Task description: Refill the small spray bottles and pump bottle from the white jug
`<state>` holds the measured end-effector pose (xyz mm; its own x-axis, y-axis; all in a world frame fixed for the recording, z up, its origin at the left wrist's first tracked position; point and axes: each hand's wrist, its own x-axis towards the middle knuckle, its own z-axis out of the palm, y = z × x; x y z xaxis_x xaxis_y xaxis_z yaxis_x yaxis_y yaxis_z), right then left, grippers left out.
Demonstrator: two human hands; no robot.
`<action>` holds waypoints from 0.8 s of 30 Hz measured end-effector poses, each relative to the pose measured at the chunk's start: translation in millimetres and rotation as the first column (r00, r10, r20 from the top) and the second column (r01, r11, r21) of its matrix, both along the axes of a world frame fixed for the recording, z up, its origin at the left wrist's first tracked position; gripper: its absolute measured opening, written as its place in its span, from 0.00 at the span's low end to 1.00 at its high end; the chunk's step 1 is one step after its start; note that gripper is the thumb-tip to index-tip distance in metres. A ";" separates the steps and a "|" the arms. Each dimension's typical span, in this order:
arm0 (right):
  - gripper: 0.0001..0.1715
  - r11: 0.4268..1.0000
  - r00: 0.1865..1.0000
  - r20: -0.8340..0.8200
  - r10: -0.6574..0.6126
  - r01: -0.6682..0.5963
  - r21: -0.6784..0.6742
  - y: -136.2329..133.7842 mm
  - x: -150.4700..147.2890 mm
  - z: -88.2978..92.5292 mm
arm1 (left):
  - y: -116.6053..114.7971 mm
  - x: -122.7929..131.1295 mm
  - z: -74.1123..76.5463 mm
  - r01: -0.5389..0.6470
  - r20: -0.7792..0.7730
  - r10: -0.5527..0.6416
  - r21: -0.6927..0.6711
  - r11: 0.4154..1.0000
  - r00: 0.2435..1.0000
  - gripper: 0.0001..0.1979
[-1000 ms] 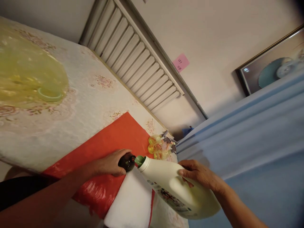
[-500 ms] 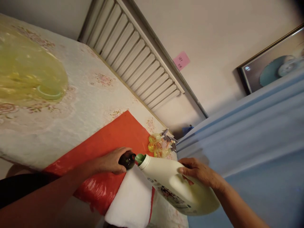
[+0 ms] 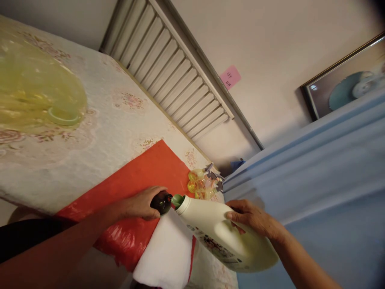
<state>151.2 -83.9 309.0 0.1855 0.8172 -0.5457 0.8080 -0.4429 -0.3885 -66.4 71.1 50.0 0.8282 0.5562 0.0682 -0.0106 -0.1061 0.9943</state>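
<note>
A small dark bottle (image 3: 161, 202) is wrapped by the fingers of my left hand (image 3: 144, 204), above a red plastic sheet. My right hand (image 3: 252, 218) grips the handle of a large cream detergent jug (image 3: 207, 224), which is tilted with its neck toward the bottle. The jug's green spout (image 3: 178, 200) meets the dark bottle's mouth, or nearly so; I cannot tell whether liquid is flowing. A folded white towel (image 3: 168, 251) lies below the bottle and the jug's neck.
The red sheet (image 3: 135, 172) covers part of the flowered tablecloth (image 3: 105, 140). Several spray bottles (image 3: 200, 184) with yellow liquid stand beyond it. A yellow translucent bag (image 3: 39, 88) sits at left. A white rack (image 3: 171, 68) runs along the wall, and a blue curtain (image 3: 331, 192) hangs at right.
</note>
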 end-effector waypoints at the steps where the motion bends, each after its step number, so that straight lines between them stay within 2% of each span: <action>1: 0.22 1.000 1.000 0.006 0.002 -0.002 0.001 -0.4 0.5 -0.2 | -0.3 -0.3 0.7 -0.005 -0.007 0.005 0.001 1.000 1.000 0.36; 24: 0.23 1.000 1.000 0.005 0.014 -0.014 -0.005 0.4 4.4 -1.4 | -2.4 -1.7 8.0 0.013 -0.051 -0.016 -0.055 0.998 0.999 0.38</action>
